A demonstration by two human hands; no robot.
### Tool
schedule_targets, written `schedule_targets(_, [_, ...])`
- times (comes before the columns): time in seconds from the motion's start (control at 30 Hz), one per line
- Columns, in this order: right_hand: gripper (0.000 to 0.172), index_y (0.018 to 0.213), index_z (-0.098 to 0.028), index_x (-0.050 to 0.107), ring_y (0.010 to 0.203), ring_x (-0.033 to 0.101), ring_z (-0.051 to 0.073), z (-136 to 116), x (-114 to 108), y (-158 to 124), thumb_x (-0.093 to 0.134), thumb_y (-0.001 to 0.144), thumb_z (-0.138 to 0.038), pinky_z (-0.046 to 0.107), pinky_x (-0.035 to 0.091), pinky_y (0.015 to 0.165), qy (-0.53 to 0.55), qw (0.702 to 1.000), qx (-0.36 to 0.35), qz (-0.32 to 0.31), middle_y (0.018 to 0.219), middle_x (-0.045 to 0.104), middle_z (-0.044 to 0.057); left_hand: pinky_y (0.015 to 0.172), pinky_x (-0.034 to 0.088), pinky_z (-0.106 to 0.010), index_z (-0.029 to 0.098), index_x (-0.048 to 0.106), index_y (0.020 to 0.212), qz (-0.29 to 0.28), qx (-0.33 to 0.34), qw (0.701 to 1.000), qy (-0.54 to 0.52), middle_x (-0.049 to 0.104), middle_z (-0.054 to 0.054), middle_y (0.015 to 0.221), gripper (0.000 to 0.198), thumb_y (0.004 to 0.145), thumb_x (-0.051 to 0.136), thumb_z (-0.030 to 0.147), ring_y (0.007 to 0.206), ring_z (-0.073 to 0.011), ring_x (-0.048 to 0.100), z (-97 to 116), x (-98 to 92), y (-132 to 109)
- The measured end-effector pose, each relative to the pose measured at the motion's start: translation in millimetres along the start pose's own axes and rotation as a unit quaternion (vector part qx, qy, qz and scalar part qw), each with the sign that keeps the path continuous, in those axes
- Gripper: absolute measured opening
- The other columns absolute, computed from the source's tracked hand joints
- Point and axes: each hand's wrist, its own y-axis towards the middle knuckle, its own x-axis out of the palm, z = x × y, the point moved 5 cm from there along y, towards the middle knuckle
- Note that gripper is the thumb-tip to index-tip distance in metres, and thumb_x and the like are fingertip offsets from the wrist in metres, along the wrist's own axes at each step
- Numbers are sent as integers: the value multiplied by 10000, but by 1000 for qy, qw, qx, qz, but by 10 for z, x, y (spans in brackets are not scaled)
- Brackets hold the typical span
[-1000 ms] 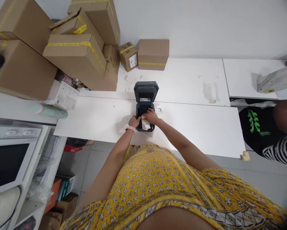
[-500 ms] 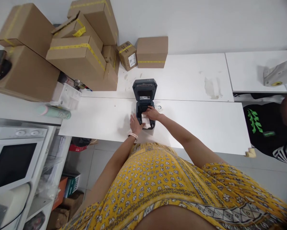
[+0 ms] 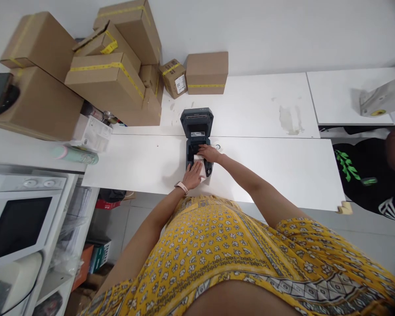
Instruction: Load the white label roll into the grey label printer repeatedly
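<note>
Judging risk: white paper label strip (image 3: 203, 169) could skew or crease if a hand slipped, as only fingertips pinned it. Left hand (image 3: 192, 175) lay flat, fingers together, on strip's near end. Right hand (image 3: 209, 153) fingers curled onto paper in bay; pinching or pressing, could not tell. Small dark grey plastic printer (image 3: 196, 125) sat under both hands, lid open beyond right fingertips.

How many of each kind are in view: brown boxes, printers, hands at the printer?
Brown boxes: 9
Printer: 1
Hands at it: 2, the left hand and the right hand
Total: 12
</note>
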Motion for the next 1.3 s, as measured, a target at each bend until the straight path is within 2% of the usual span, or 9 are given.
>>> schedule_targets(0.07, [456,1336,-144,663,1512,355,259,38,0,-13,505,911,-96,422,376,1195,13,1000,9,10,1514,554,118,1266,82,-549,101,200,1629,-5,9,1000,-2,168,-173,1695,750,959,459,315,1590,-290,124,-16,-4,-7])
schedule_targets(0.17, [594,1467,-154,536,1520,339,257,40,-27,-48,479,886,-45,417,409,1168,21,999,21,31,1611,429,118,1261,78,-557,107,171,1635,-12,17,1000,1,145,-179,1699,787,971,475,401,1591,-299,106,-42,2,-11])
schedule_targets(0.27, [712,1543,-184,430,1470,398,283,-13,-72,-82,471,854,-11,428,434,1129,9,999,16,45,1645,369,114,1262,75,-547,95,158,1635,-20,26,999,6,116,-183,1702,817,975,484,448,1594,-299,88,-53,15,-21])
schedule_targets(0.4, [785,1574,-237,373,1365,491,318,-66,-127,-98,495,832,-14,453,466,1062,-30,998,6,47,1626,394,110,1264,75,-527,88,166,1631,-20,36,999,6,120,-184,1700,822,972,494,454,1593,-287,98,-58,1,-41])
schedule_targets(0.53, [899,1619,-270,261,1346,520,303,-82,-129,-58,507,800,8,410,489,1019,-65,998,-24,4,1671,318,98,1264,78,-516,96,182,1630,-18,47,999,2,145,-182,1697,823,961,512,444,1592,-290,106,-68,-25,-55])
schedule_targets(0.73, [922,1624,-285,238,1311,549,326,-91,-157,19,543,792,-33,438,511,969,-98,993,-39,-61,1705,237,68,1267,52,-471,94,203,1625,-22,64,998,0,162,-182,1694,830,951,537,445,1592,-280,111,-94,-37,-89])
schedule_targets(0.97, [1024,1638,-303,153,1303,561,328,-114,-127,21,588,751,-35,443,491,989,-87,992,-35,-85,1726,128,72,1266,47,-459,102,211,1624,-15,72,997,-1,173,-178,1696,848,933,580,425,1591,-283,114,-120,-18,-106])
schedule_targets(1.13, [1000,1613,-353,250,1318,543,341,-135,-130,9,582,740,4,456,505,964,-81,992,-49,-84,1735,6,28,1268,36,-469,89,221,1619,-13,83,997,3,164,-172,1700,842,927,590,396,1592,-286,106,-129,1,-135])
schedule_targets(1.3, [963,1598,-348,302,1303,543,345,-120,-127,12,555,742,14,457,513,938,-75,992,-59,-80,1735,49,9,1268,40,-484,95,230,1618,-19,80,997,0,176,-173,1698,847,914,598,389,1589,-296,117,-101,-17,-157])
